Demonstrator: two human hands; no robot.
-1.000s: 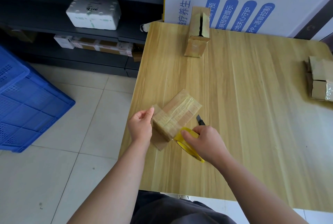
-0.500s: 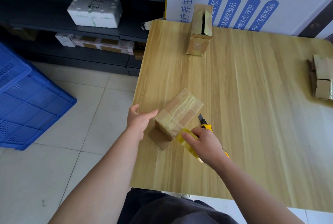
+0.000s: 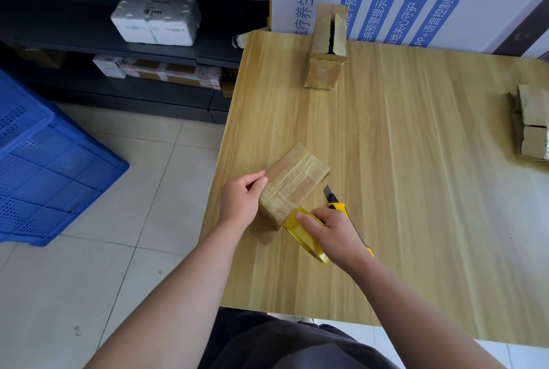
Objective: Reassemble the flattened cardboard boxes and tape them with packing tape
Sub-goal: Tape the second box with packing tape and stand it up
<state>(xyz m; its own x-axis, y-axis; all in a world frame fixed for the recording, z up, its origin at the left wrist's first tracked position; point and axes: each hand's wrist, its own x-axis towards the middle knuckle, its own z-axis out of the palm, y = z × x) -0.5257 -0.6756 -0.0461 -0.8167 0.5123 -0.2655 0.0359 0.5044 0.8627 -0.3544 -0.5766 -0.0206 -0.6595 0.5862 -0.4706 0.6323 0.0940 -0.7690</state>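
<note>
- The cardboard box point(image 3: 294, 187) lay near the left front edge of the table point(image 3: 416, 190), its top striped with tape and 1 flap splayed on the wood at its near end.
- The left hand point(image 3: 240, 202) gripped the box's left end, fingers curled against it.
- The right hand point(image 3: 332, 232) was closed round the yellow tape roll point(image 3: 306, 233), which touched the box's near corner.
- The step in hand looked like taping this box's end.
- The next move probably called for drawing tape across while the left hand braced, then cutting with the utility knife point(image 3: 334, 199) just beside the right hand.
</note>
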